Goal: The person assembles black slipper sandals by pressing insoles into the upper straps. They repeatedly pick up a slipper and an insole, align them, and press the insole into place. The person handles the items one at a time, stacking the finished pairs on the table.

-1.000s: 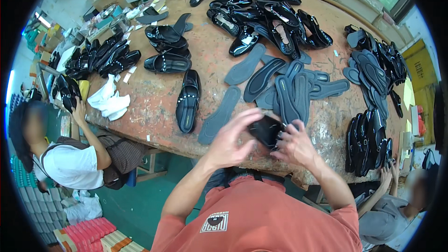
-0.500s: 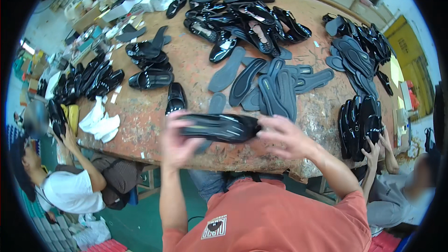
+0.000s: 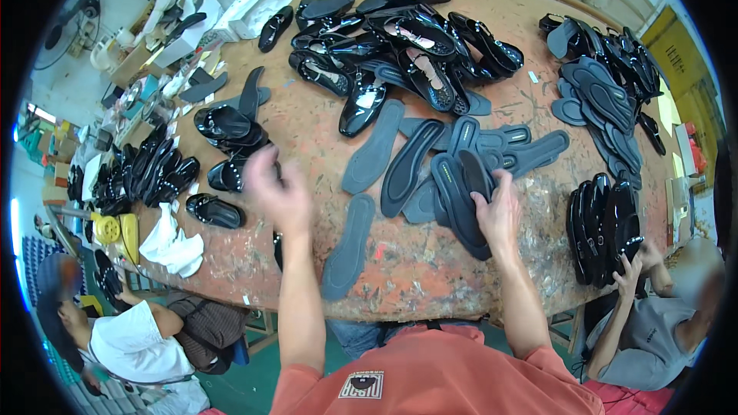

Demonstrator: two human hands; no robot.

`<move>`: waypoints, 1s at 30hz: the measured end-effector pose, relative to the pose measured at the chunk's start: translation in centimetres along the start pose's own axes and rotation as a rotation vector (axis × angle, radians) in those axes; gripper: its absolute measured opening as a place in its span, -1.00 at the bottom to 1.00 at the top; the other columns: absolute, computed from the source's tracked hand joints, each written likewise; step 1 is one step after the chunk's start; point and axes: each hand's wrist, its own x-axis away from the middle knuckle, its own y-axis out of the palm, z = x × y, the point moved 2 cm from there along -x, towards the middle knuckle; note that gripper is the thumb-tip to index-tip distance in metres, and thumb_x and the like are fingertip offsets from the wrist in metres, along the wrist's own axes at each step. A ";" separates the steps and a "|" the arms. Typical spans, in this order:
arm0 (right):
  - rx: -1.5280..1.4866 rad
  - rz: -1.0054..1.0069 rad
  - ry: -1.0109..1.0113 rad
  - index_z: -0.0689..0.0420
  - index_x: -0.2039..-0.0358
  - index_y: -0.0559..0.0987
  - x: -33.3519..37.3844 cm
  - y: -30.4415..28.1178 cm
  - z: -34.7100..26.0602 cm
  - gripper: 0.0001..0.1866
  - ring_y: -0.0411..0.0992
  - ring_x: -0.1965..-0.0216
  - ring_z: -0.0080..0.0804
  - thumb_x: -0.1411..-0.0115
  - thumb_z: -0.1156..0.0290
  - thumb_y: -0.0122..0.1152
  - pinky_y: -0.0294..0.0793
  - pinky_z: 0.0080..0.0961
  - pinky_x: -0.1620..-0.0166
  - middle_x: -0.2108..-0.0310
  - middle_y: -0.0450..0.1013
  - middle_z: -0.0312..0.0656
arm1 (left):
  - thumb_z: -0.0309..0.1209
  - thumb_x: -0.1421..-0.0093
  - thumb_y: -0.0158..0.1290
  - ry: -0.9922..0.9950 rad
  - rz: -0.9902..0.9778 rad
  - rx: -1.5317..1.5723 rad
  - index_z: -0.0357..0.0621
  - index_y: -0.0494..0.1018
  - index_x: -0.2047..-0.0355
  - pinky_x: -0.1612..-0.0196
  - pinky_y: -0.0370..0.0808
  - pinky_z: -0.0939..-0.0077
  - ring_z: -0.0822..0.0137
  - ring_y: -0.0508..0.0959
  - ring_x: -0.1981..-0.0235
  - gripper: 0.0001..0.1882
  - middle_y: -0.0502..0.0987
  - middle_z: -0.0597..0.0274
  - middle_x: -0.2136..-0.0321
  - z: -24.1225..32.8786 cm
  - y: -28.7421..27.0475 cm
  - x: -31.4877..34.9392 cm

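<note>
My left hand point(image 3: 280, 198) is blurred by motion beside some shiny black shoes with studded straps point(image 3: 231, 124). Its thumb stands apart from the fingers, and I see nothing held in it. Just left of it, a single black shoe point(image 3: 216, 210) lies on the table. Part of another shoe shows behind my left forearm. At the pile of dark grey insoles point(image 3: 444, 172), my right hand point(image 3: 501, 214) is closed on the edge of an insole point(image 3: 474, 174), thumb on its near side. Two separate grey insoles point(image 3: 347, 250) lie between my arms.
Black shoes point(image 3: 415, 42) are heaped at the far middle of the worn table point(image 3: 415, 277). More insoles point(image 3: 596, 104) and shoes lie to the right. Two people work at the sides, both handling shoes. A white cloth point(image 3: 171, 240) and a yellow tool point(image 3: 115, 232) are at the left.
The black shoe that both hands held has left them; one now lies at the left of the table. My right hand has moved onto the insoles, and my left has swung leftward. The view has shifted.
</note>
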 end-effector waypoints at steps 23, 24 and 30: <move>-0.232 -0.427 -0.928 0.12 0.23 0.41 4.8 0.9 -2.1 -0.56 0.51 0.04 0.08 0.17 0.65 0.30 0.48 -0.08 -0.10 0.16 0.56 -0.12 | -0.43 -0.37 0.32 -0.771 -0.967 0.627 -0.43 0.09 -0.54 0.02 0.66 0.44 0.30 0.69 0.03 -0.12 0.63 -0.18 -0.08 15.6 -7.5 23.5; -0.269 -0.447 -0.906 0.12 0.23 0.41 5.4 1.0 -1.7 -0.57 0.51 0.02 0.09 0.17 0.65 0.31 0.47 -0.07 -0.13 0.14 0.56 -0.11 | -0.44 -0.41 0.26 -0.612 -0.938 0.545 -0.41 0.34 -0.41 0.04 0.69 0.46 0.27 0.74 0.03 -0.37 0.68 -0.15 -0.03 16.3 -7.4 22.7; -0.509 -0.515 -0.685 0.11 0.27 0.38 10.1 2.9 2.9 -0.59 0.57 -0.15 0.03 0.04 0.66 0.42 0.33 0.10 -0.45 0.02 0.64 -0.10 | -0.44 -0.35 0.21 -0.003 -0.622 0.287 -0.26 0.67 0.12 0.01 0.63 0.14 -0.06 0.70 0.14 -0.82 0.71 -0.05 0.12 12.4 -4.8 13.6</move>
